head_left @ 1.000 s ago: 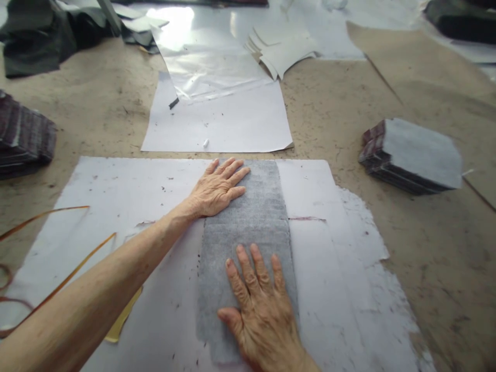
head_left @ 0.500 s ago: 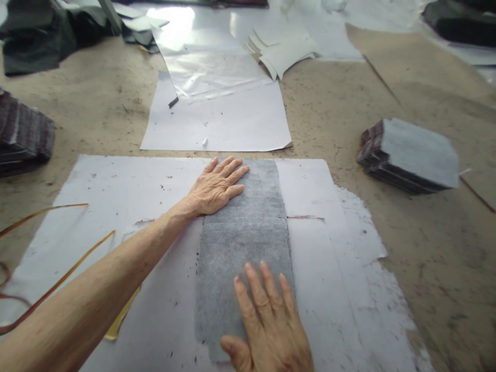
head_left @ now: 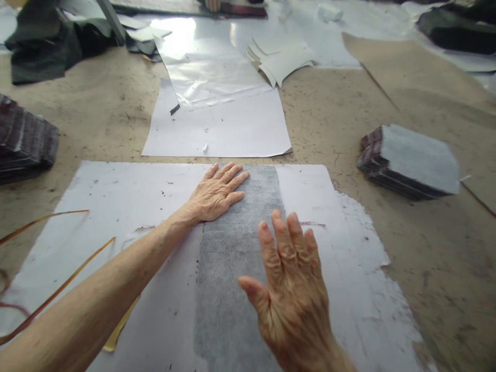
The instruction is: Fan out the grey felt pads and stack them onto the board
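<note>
A long grey sheet [head_left: 228, 289], felt-like on top, lies lengthwise in front of me on a large white paper [head_left: 163, 294]. My left hand [head_left: 220, 192] rests flat across its far left edge, fingers spread and pointing away from me. Over the nearer right part of the sheet is my right hand [head_left: 296, 279], palm down with the thumb held apart from the fingers. It looks raised a little, and it hides part of the sheet's right edge. Neither hand grips anything.
Stacks of cut pieces stand at the right [head_left: 418, 160] and left [head_left: 29, 139]. Narrow orange-brown strips [head_left: 77, 276] lie at the left. Beyond are a white sheet [head_left: 225, 134] under clear plastic [head_left: 213, 67], dark material [head_left: 46, 46] and another person's hand [head_left: 213, 5].
My right hand has moved away from me and slightly right, appearing to lift off the grey sheet. My left hand stays in place. Another person's hand has come into view at the top.
</note>
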Action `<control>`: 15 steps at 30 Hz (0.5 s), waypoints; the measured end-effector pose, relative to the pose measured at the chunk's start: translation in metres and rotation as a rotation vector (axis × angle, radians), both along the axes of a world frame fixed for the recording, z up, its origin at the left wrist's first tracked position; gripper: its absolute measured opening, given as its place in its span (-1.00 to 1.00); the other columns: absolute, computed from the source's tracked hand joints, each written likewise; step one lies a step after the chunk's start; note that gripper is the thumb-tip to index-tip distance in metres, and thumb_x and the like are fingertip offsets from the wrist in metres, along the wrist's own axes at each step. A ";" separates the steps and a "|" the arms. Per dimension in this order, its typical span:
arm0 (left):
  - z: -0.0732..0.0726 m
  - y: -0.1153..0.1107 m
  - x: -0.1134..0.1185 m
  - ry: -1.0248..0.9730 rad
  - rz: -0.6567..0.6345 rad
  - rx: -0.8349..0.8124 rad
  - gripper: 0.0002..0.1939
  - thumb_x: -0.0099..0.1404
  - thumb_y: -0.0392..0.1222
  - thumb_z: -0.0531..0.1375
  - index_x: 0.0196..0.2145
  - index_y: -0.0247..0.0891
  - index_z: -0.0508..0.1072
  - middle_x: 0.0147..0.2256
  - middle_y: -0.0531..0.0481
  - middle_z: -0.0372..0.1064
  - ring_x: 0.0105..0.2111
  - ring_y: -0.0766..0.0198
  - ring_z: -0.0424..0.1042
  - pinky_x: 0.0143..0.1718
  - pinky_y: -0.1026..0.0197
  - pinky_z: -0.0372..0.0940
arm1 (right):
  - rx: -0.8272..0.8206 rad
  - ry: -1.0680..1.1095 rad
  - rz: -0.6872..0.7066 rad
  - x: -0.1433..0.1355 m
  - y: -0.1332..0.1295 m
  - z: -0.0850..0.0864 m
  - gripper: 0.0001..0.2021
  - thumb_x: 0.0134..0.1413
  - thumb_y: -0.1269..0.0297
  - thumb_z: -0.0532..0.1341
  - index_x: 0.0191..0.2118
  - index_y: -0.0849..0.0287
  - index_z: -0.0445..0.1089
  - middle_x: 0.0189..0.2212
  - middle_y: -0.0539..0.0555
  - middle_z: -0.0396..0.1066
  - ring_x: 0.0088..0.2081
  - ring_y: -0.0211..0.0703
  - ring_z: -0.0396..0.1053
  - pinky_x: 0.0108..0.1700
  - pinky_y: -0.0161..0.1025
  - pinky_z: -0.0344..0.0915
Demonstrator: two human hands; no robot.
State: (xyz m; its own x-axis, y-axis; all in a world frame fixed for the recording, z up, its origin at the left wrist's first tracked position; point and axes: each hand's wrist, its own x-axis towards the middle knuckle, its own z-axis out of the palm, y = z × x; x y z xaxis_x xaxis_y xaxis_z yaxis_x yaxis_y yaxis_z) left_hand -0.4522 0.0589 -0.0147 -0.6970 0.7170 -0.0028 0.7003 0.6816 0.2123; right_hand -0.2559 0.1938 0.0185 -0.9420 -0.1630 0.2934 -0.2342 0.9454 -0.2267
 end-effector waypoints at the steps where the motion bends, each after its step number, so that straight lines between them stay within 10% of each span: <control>1: 0.000 0.000 0.000 -0.001 0.003 -0.004 -0.48 0.35 0.04 -0.19 0.21 -0.14 -0.02 0.25 -0.01 -0.15 0.24 0.20 -0.23 0.21 -0.02 -0.33 | 0.009 0.006 0.008 -0.005 0.000 -0.004 -0.35 0.17 0.06 -0.01 0.25 0.36 -0.17 0.24 0.26 -0.12 0.26 0.12 -0.25 0.21 0.15 -0.17; 5: 0.002 0.000 0.000 -0.003 0.003 -0.019 -0.48 0.34 0.03 -0.15 0.21 -0.16 -0.02 0.25 -0.03 -0.14 0.24 0.20 -0.23 0.21 -0.01 -0.33 | 0.093 -0.139 0.106 -0.004 0.001 -0.017 -0.34 0.14 -0.01 0.00 0.21 0.38 -0.03 0.22 0.26 -0.06 0.25 0.13 -0.19 0.19 0.13 -0.08; 11: -0.001 0.000 0.001 -0.009 0.000 0.011 -0.48 0.34 0.03 -0.15 0.21 -0.13 -0.02 0.25 -0.02 -0.14 0.24 0.21 -0.23 0.21 -0.02 -0.34 | 0.026 0.004 0.026 -0.015 0.000 0.010 -0.37 0.18 0.06 -0.03 0.22 0.42 -0.09 0.23 0.28 -0.11 0.26 0.11 -0.24 0.21 0.12 -0.13; 15: -0.001 0.001 -0.003 -0.082 0.014 0.072 -0.48 0.32 0.02 -0.11 0.20 -0.14 0.02 0.25 -0.01 -0.14 0.25 0.21 -0.25 0.21 -0.02 -0.40 | 0.066 -0.083 0.074 -0.018 -0.005 -0.011 -0.38 0.18 0.06 -0.02 0.25 0.25 -0.14 0.25 0.15 -0.14 0.27 0.01 -0.27 0.24 0.12 -0.29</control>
State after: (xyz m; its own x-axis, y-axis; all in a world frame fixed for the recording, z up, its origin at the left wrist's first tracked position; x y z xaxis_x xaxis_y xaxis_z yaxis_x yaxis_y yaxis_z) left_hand -0.4550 0.0601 -0.0160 -0.7068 0.7074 -0.0085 0.6690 0.6722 0.3172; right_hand -0.2737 0.1888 0.0071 -0.9473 -0.2489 0.2015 -0.2865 0.9398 -0.1863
